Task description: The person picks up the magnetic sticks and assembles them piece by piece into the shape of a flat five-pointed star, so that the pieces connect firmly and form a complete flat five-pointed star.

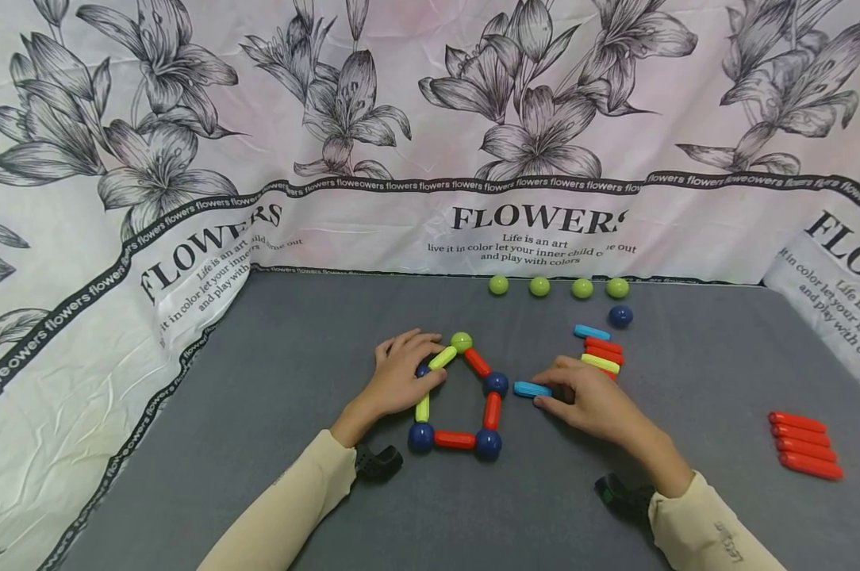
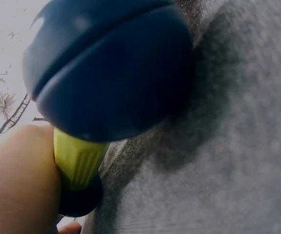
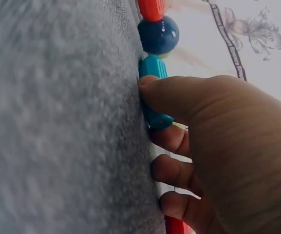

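On the grey table lies a house-shaped outline of rods and balls. My left hand (image 1: 400, 373) spans its left side, thumb and fingers around a blue ball (image 1: 422, 370) that is partly hidden. Below that ball runs a yellow-green rod (image 2: 79, 158), ending at the lower-left blue ball (image 2: 111, 68). A green ball (image 1: 462, 342) forms the peak. Red rods (image 1: 493, 411) and two more blue balls (image 1: 496, 384) make the right side. My right hand (image 1: 590, 396) pinches a light blue rod (image 3: 153, 68) between thumb and fingers, its tip pointing at the upper-right blue ball with a small gap.
Several green balls (image 1: 539, 286) line the back edge, with a blue ball (image 1: 620, 316) before them. Behind my right hand lie a light blue rod (image 1: 591, 332), red rods (image 1: 604, 346) and a yellow-green rod (image 1: 600, 363). Several red rods (image 1: 806, 446) lie side by side at far right.
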